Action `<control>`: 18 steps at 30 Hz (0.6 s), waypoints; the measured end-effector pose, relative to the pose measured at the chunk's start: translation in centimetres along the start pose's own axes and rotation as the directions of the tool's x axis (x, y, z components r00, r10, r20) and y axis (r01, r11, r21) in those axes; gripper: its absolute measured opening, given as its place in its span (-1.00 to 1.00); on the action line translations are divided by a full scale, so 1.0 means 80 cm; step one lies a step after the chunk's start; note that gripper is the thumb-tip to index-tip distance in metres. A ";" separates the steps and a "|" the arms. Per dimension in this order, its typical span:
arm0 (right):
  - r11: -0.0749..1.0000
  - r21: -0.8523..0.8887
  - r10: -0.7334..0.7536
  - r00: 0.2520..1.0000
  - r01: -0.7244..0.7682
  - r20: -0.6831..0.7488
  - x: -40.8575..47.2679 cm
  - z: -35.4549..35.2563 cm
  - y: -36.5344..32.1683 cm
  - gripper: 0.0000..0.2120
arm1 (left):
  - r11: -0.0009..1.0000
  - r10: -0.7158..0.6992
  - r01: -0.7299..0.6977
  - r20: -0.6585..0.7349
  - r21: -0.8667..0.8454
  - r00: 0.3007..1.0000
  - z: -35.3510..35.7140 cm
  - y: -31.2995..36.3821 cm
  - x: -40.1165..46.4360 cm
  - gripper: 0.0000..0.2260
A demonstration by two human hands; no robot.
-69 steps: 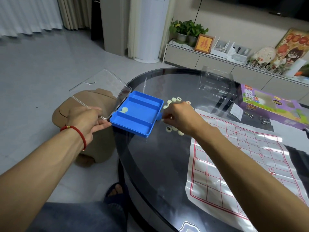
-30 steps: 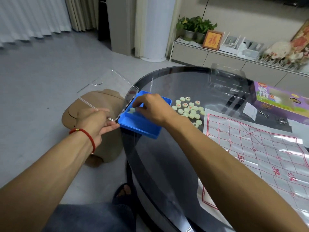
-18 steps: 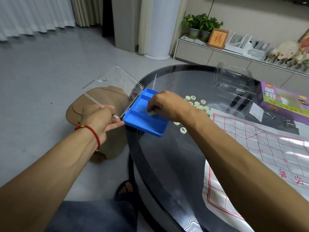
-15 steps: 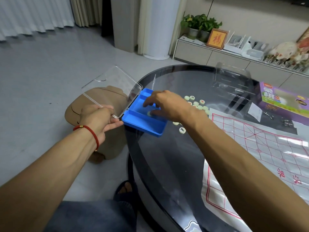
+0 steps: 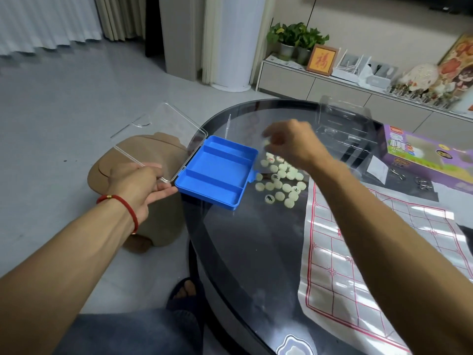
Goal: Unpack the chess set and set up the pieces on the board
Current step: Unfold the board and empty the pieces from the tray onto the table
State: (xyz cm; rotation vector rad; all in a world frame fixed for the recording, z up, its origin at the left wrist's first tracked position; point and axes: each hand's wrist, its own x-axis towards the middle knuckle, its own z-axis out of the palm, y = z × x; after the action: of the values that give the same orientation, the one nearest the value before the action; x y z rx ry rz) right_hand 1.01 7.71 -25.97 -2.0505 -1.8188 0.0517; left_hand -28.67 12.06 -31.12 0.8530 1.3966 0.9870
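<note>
We see the blue case [image 5: 217,172] lying open with bare compartments, our left hand [image 5: 138,183] pinching its clear lid [image 5: 163,139] while our right hand [image 5: 289,142] grips one pale piece [image 5: 266,143] above the pile [image 5: 281,180].

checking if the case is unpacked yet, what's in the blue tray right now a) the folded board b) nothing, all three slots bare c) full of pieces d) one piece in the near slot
b, the blue tray shows three bare slots, the pale pieces lie heaped on the glass table beside it, and the right hand holds one piece above that heap.
</note>
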 end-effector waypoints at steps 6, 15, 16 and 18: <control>0.913 0.009 0.408 0.911 -0.408 -0.065 -0.007 -0.017 0.116 -0.82 | 1.000 0.002 -0.002 -0.003 0.011 1.000 0.003 0.000 -0.001 -0.92; 0.909 -0.026 0.417 0.909 -0.416 0.005 0.005 0.004 0.136 -0.88 | 1.000 0.004 -0.004 -0.005 -0.014 1.000 0.008 0.003 -0.003 -0.85; 0.906 -0.015 0.423 0.906 -0.423 -0.016 0.005 0.003 0.136 -0.85 | 1.000 0.005 -0.005 -0.003 -0.014 1.000 0.008 0.002 -0.002 -0.84; 0.907 -0.004 0.419 0.904 -0.421 -0.084 0.002 0.000 0.129 -0.79 | 1.000 0.017 -0.017 -0.004 -0.015 1.000 0.006 0.003 -0.002 -0.82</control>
State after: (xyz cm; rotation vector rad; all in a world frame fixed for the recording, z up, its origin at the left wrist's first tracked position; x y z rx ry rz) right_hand 10.77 7.05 -29.17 -2.3882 -1.3048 0.0658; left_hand -28.19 12.00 -30.82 0.8527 1.3859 1.0115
